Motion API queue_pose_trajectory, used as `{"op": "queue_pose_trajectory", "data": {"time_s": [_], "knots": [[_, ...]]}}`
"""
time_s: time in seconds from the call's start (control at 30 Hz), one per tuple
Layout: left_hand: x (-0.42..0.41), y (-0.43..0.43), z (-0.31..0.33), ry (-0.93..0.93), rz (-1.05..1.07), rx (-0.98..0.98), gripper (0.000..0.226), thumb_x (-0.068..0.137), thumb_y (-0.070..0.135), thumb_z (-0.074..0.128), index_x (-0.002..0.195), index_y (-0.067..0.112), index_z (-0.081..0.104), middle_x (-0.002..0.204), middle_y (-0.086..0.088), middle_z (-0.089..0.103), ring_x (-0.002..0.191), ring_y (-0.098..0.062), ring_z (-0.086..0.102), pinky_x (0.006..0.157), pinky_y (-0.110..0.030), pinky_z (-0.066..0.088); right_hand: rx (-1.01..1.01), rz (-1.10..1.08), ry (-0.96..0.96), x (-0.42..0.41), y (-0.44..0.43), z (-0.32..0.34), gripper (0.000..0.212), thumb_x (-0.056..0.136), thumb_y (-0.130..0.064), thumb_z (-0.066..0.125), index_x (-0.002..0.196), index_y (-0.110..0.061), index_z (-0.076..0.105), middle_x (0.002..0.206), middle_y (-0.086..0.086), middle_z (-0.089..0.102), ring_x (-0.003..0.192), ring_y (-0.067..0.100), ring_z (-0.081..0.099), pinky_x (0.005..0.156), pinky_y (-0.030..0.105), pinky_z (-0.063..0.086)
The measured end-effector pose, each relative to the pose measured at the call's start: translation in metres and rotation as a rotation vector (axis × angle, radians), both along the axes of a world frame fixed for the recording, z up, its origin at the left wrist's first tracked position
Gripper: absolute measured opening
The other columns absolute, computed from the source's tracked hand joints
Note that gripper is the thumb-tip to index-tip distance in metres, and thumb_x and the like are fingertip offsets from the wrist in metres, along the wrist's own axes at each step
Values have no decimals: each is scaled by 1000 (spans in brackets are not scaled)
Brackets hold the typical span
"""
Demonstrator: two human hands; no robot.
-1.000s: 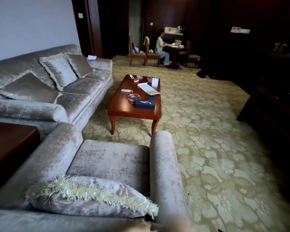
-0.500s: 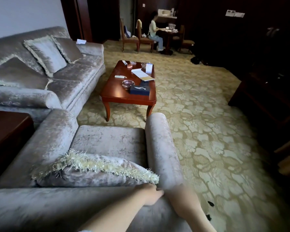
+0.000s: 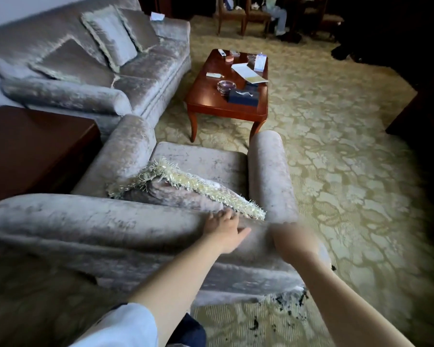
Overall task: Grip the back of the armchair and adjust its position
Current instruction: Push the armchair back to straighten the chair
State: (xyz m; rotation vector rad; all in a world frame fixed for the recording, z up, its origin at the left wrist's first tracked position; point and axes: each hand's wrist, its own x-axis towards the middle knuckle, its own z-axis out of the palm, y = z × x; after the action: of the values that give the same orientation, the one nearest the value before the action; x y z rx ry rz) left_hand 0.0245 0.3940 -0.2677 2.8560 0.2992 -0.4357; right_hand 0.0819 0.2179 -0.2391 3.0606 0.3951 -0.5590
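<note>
I stand behind the grey velvet armchair; its rolled back runs across the lower middle of the head view. A fringed cushion leans against the inside of the back. My left hand lies on top of the back near its right end, fingers apart and reaching over the crest toward the cushion, thumb splayed. My right hand is at the back's right corner, where it meets the right armrest. It is motion-blurred, so its fingers cannot be made out.
A dark wooden side table stands against the chair's left. A matching sofa is beyond it. A red-brown coffee table with small items stands just past the seat. Patterned carpet spreads to the right. Black debris lies by the chair's rear corner.
My view has pulled back and tilted down, so the whole chair back shows. Both arms have reached further forward; the left hand now lies on the back's top and the right hand is at its corner.
</note>
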Motion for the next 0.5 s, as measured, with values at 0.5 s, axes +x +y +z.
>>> {"op": "queue_pose_trajectory", "data": {"time_s": [0.5], "knots": [[-140, 251, 8, -175, 340, 105, 63, 90, 61, 28, 130, 17, 49, 144, -8, 41, 136, -24, 31, 114, -50, 9, 216, 390, 17, -109, 263, -5, 53, 96, -54, 30, 128, -14, 46, 137, 13, 49, 125, 32, 46, 103, 43, 36]]}}
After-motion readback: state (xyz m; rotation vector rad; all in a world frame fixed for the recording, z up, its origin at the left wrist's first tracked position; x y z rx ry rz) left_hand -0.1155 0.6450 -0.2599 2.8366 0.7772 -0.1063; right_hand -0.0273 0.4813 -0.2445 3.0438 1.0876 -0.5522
